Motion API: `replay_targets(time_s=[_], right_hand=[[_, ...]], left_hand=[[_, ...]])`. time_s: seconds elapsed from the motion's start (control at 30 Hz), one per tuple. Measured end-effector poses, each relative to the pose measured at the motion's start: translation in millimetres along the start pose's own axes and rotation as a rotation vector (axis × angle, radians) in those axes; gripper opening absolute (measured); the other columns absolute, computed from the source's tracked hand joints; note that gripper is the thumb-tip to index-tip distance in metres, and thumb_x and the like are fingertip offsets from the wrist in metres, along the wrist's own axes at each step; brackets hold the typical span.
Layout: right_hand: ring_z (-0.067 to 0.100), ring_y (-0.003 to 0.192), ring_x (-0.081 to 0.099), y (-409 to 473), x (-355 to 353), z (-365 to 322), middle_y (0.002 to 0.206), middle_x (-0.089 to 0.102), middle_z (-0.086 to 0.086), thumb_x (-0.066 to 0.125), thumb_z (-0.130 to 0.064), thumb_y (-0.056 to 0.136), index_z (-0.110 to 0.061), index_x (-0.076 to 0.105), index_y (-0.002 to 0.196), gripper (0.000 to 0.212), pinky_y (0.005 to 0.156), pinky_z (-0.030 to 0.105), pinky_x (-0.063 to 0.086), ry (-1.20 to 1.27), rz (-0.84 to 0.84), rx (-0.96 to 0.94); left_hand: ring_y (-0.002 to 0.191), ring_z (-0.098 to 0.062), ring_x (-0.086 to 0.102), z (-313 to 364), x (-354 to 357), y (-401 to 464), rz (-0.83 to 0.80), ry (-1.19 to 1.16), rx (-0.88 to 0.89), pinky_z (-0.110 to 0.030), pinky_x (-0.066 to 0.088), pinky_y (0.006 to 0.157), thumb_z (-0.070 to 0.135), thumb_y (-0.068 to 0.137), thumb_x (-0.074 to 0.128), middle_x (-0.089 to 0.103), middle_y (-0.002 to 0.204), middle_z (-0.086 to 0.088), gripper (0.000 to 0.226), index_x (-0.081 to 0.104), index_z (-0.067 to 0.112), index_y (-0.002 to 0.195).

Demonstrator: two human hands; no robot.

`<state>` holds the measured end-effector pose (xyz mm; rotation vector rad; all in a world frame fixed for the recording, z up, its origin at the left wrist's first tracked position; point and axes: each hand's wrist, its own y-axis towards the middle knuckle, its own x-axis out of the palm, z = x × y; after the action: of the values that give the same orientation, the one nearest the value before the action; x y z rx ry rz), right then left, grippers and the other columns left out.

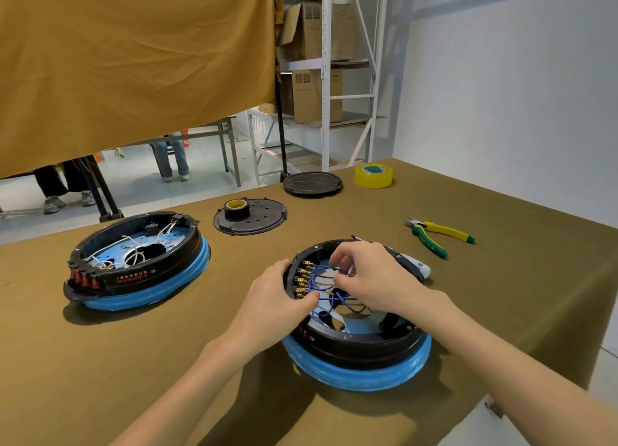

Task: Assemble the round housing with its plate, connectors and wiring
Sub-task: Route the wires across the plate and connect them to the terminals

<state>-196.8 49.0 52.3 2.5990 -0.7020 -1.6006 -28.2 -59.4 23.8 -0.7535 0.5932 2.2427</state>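
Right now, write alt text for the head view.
Two bare hands work the blue wires inside a round black housing on a brown-clothed table: the right hand pinches wires, the left hand holds the rim by the brass connectors. A second housing, tape rolls and pliers lie around.

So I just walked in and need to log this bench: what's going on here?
A person is wiring the nearer round housing. The left hand holds its rim beside the row of brass connectors, while the right hand pinches the blue wires inside. A second housing, with white wires, sits untouched to the left. Two black plates, tape rolls and pliers lie further back on the table.
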Motion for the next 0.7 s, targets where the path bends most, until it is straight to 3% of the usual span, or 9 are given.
replay_targets(time_s=[0.07,0.13,0.27,0.3,0.37,0.43,0.5,0.6,0.7], right_hand=[[0.003,0.082,0.063,2.6,-0.9,5.5,0.093,0.069,-0.007,0.067,-0.017,0.097,-0.019,0.072,0.115,0.018,0.071,0.017,0.049,0.014,0.002,0.02],[0.0,0.076,0.063,6.5,-5.4,9.9,0.091,0.071,-0.006,0.067,-0.015,0.097,-0.017,0.076,0.11,0.015,0.067,0.011,0.047,0.052,0.034,0.037],[0.0,0.075,0.068,13.5,-21.6,18.1,0.087,0.075,-0.007,0.075,-0.02,0.093,-0.017,0.08,0.101,0.01,0.066,0.013,0.05,0.1,-0.018,0.034],[0.0,0.075,0.069,13.2,-26.1,21.2,0.086,0.075,-0.008,0.076,-0.021,0.092,-0.018,0.08,0.1,0.009,0.066,0.014,0.051,0.114,-0.082,0.024],[0.0,0.075,0.069,10.8,-34.2,26.9,0.084,0.076,-0.008,0.078,-0.021,0.09,-0.019,0.08,0.101,0.011,0.066,0.015,0.052,0.14,-0.206,0.006],[0.001,0.075,0.068,8.3,-38.5,30.6,0.085,0.075,-0.007,0.079,-0.02,0.088,-0.021,0.078,0.106,0.018,0.068,0.017,0.053,0.124,-0.285,-0.003],[-0.002,0.077,0.066,8.8,-40.4,31.0,0.088,0.073,-0.01,0.076,-0.017,0.09,-0.022,0.076,0.109,0.02,0.069,0.015,0.052,0.072,-0.311,-0.025],[-0.001,0.078,0.064,12.1,-43.5,30.7,0.087,0.071,-0.012,0.064,-0.009,0.096,-0.024,0.077,0.111,0.024,0.069,0.012,0.049,0.03,-0.299,-0.055],[0.004,0.079,0.065,12.7,-47.1,37.1,0.087,0.072,-0.009,0.062,-0.008,0.099,-0.022,0.079,0.11,0.024,0.071,0.014,0.049,0.006,-0.278,-0.066]], left_hand=[[0.085,0.022,0.059,1.2,-3.4,6.6,-0.041,0.04,0.001,-0.012,0.056,0.067,0.039,0.089,0.075,0.063,0.095,0.029,0.034,0.048,0.051,0.107],[0.082,0.012,0.066,1.0,-6.5,9.3,-0.058,0.048,0.003,-0.021,0.061,0.072,0.035,0.094,0.071,0.067,0.093,0.026,0.028,0.058,0.039,0.119],[0.072,0.004,0.06,1.3,-3.3,7.9,-0.017,0.122,0.006,-0.024,0.055,0.069,0.03,0.093,0.066,0.059,0.082,0.025,0.043,0.056,0.022,0.133],[0.076,0.003,0.059,1.5,-3.2,8.0,-0.017,0.129,-0.003,-0.025,0.054,0.072,0.031,0.092,0.066,0.06,0.089,0.024,0.047,0.054,0.022,0.137],[0.111,-0.004,0.058,0.6,-4.9,10.7,-0.038,0.154,0.0,-0.03,0.05,0.097,0.035,0.092,0.067,0.059,0.13,0.016,0.063,0.043,0.026,0.15],[0.142,-0.011,0.041,2.2,-7.7,17.6,-0.058,0.171,0.06,-0.034,0.035,0.116,0.037,0.094,0.067,0.042,0.156,0.011,0.068,0.038,0.034,0.155],[0.145,-0.013,0.038,8.9,-8.5,27.1,-0.082,0.186,0.147,-0.039,0.032,0.12,0.037,0.096,0.067,0.041,0.157,0.011,0.052,0.051,0.042,0.146],[0.134,-0.012,0.048,18.7,-5.4,40.9,-0.101,0.276,0.24,-0.048,0.037,0.116,0.039,0.097,0.068,0.055,0.146,0.014,0.027,0.07,0.042,0.124],[0.127,-0.009,0.051,17.8,-0.9,48.5,-0.05,0.407,0.297,-0.042,0.036,0.112,0.033,0.096,0.07,0.068,0.127,0.02,0.024,0.074,0.043,0.118]])
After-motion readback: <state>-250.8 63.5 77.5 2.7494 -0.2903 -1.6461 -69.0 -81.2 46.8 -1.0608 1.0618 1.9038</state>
